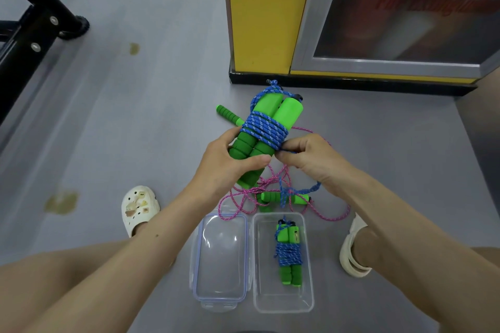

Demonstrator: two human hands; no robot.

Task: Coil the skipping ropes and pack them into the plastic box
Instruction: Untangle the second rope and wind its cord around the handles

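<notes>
- Your left hand (230, 159) has its grip closed round the foam ends of two green handles (290, 111), held above the floor (135, 116).
- Blue cord (265, 128) is wound round their middle; your right hand (311, 159) pinches the cord just beside the coil.
- One coiled rope (288, 251) lies inside the plastic box (308, 303), with the lid (220, 259) touching its left side.
- A pink rope (238, 205) lies tangled on the floor beyond the box.

Red lettering (424, 1) on glass cabinet door (378, 35), blurred, starts "Fire", rest unreadable
</notes>
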